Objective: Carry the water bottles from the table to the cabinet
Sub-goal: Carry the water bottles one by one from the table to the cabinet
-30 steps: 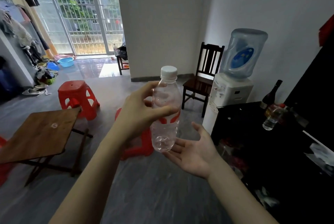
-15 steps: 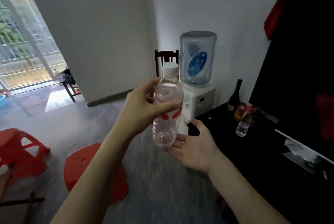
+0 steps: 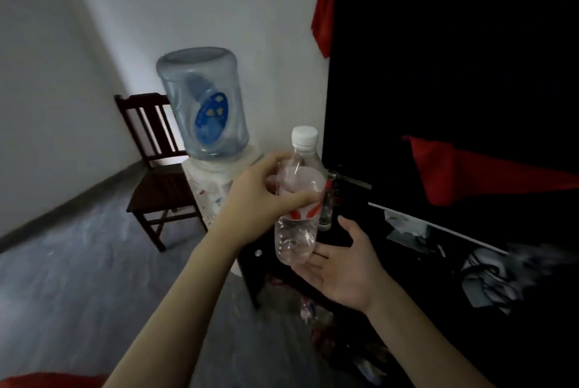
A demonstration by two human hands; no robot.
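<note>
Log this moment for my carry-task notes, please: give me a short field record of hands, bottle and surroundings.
left hand: left hand grips the water bottle around its middle
right hand: right hand open, palm up, just under the bottle's base
bottle: upright, white cap on, clear, red label
destination: black cabinet directly ahead, another bottle partly hidden behind the held one
nearby: water dispenser, wooden chair

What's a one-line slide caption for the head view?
Left hand grips a capped water bottle above the open right hand, near the black cabinet and water dispenser.
</note>
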